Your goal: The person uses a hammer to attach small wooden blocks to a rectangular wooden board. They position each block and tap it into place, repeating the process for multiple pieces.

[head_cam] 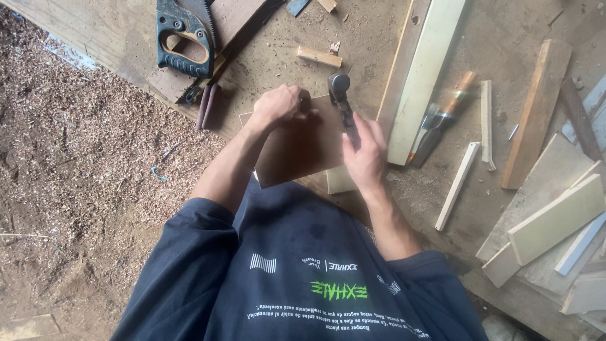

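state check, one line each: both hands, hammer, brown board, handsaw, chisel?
left hand: pressed on the board's top edge, fingers curled
right hand: closed around the hammer handle
hammer: raised, head up over the board
brown board: flat, held down
handsaw: lying flat, untouched
chisel: lying flat, untouched

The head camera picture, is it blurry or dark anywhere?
In the head view, soft even daylight, no glare; the right hand and its dark metal-headed hammer look slightly smeared, while the left hand on the flat brown wooden board and the green-handled handsaw look sharper; only faint shadows; straight planks bow near the edges.
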